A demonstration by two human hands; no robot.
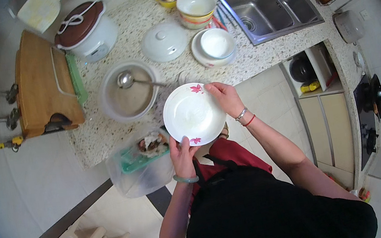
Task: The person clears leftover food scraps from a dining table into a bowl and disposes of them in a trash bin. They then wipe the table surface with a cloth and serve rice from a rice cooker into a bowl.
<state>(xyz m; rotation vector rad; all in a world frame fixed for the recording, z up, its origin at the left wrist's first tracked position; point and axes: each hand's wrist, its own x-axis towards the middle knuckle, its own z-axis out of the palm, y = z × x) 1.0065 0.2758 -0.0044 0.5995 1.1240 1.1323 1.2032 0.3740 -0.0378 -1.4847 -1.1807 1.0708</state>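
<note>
A white plate (194,116) with pink flower prints is held out in front of me at the counter's edge. My left hand (183,157) grips its lower left rim, thumb on top. At the upper right rim, my right hand (225,99) is closed on the same plate. Just left of the plate stands a white pot (107,104) with cloudy liquid, and a metal ladle (125,80) rests in it with its handle over the rim. Below the plate's left side, a clear plastic-lined bin (125,179) holds scraps in a green basket.
Behind lie a white lid (163,42), a small white bowl (217,43) on plates, and stacked bowls (195,4). A double steel sink (257,33) is at the back right. Cutting boards (42,82) and a rice cooker (95,39) stand left. Open cabinet shelves (321,92) are at right.
</note>
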